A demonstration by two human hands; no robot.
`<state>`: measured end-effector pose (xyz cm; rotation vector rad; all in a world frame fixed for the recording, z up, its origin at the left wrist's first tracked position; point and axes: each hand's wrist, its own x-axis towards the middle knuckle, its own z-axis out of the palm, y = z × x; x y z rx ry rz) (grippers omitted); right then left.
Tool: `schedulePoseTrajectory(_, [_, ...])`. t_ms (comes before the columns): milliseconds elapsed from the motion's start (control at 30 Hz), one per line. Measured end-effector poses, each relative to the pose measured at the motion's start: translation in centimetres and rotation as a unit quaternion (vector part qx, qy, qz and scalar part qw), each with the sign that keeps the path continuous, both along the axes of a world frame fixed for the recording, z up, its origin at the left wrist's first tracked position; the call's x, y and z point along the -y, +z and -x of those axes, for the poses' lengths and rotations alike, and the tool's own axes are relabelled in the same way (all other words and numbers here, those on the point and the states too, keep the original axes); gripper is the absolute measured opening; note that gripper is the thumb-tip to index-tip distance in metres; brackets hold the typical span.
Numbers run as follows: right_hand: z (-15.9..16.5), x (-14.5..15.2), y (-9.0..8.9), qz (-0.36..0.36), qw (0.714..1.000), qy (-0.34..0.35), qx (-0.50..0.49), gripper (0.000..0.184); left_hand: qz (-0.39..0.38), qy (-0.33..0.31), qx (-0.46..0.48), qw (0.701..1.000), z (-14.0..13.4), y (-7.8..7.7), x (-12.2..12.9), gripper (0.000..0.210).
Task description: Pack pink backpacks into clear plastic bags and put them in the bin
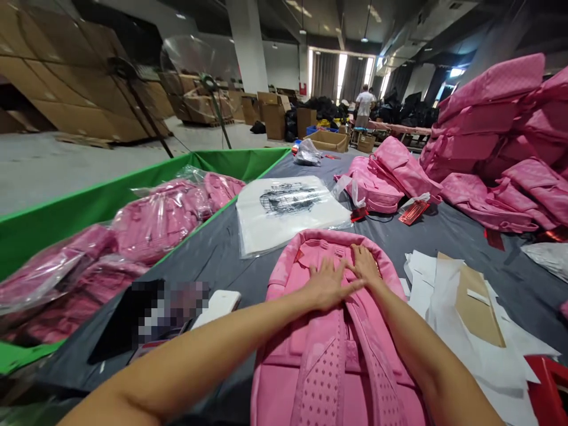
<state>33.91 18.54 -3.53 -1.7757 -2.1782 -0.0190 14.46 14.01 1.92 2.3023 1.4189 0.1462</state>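
Observation:
A pink backpack (277,378) lies on the table in front of me with its padded shoulder straps (319,378) facing up. My left hand (328,285) rests on its upper back panel, fingers spread and flat near the tops of the straps. Beside it, my right hand (366,264) presses on the upper right of the same panel, fingers stretched toward the top rim. The two hands are close together, and neither grips anything I can see. Just beyond the backpack is a stack of clear plastic bags (288,210) with black print.
Bagged pink backpacks (155,222) fill a green-walled bin (89,186) at the left. More pink backpacks (479,124) are piled at the right, above loose papers (465,307). A white phone-like object (219,305) lies left. A person (365,105) stands far back.

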Motion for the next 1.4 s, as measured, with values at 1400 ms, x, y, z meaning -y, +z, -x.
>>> schedulePoseTrajectory(1400, [5.2,17.9,2.8,0.119,0.986,0.104,0.051,0.059,-0.062,-0.095,0.218,0.969,1.2,-0.6,5.7,0.034])
